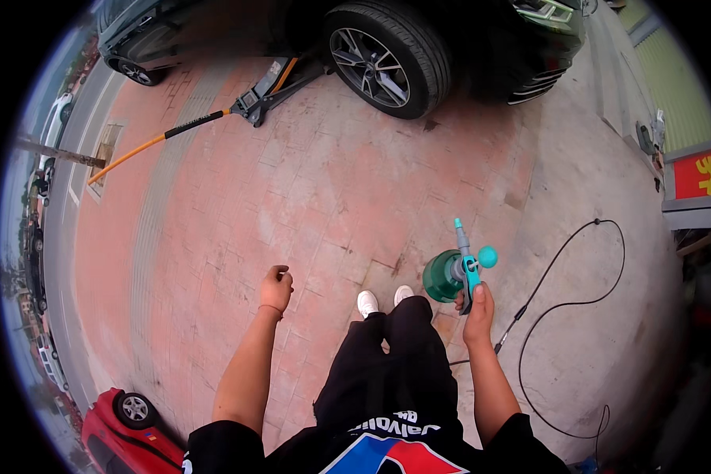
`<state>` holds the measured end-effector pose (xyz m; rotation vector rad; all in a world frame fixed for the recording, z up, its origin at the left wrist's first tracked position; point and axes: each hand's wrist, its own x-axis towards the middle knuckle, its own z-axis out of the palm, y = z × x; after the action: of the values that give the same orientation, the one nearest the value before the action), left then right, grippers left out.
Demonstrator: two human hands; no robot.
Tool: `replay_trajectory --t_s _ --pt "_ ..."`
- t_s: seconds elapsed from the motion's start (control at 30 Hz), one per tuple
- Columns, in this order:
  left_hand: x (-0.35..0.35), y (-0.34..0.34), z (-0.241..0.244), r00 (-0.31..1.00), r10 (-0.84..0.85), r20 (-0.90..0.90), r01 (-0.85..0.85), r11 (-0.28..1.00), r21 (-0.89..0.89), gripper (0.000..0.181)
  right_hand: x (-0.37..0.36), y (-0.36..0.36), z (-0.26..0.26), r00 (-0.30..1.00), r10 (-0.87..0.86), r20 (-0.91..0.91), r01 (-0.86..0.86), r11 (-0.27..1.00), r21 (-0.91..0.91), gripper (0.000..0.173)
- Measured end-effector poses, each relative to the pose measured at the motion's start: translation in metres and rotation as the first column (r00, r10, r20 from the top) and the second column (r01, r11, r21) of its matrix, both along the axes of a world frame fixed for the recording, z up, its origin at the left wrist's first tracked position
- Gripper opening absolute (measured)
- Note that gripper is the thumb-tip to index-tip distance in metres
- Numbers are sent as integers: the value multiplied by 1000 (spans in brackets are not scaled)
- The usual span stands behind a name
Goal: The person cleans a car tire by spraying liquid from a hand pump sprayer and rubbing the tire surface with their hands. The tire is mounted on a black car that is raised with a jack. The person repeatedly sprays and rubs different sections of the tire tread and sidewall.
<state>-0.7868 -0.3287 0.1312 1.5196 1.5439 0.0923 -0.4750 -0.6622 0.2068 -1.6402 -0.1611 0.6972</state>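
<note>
My right hand grips the handle of a pump pressure sprayer. Its bottle is translucent green, with a grey nozzle tipped in teal and a round teal pump knob. The nozzle points towards the dark car ahead. My left hand hangs over the paving with its fingers loosely curled, and nothing shows in it. In front of me stands the dark car, its front wheel with a multi-spoke alloy rim facing me. A floor jack reaches in beside that wheel, its long orange and black handle slanting down to the left.
A black hose loops across the concrete at my right. Behind on the left stands a red car. A pole rises near the end of the jack handle, by a road with vehicles. A red sign bearing writing is at the right.
</note>
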Motion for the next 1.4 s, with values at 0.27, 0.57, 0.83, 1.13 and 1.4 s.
replay_trajectory --t_s 0.27,0.57,0.83,1.13,1.4 --pt "366 239 6 907 -265 328 270 962 34 32 120 238 -145 997 -43 -61 48 995 85 57" --pt "603 326 -301 833 -484 270 467 875 127 38 198 375 -303 975 -180 -130 186 982 34 71" --pt "729 368 -403 591 -779 209 534 573 622 28 211 437 -424 935 -355 8 349 922 169 70" --pt "742 366 -406 648 11 761 609 593 -527 62 190 497 -409 799 -532 280 527 844 99 76" --pt "747 380 -392 577 -105 810 588 742 -323 27 178 523 -413 694 -653 303 644 751 144 71"
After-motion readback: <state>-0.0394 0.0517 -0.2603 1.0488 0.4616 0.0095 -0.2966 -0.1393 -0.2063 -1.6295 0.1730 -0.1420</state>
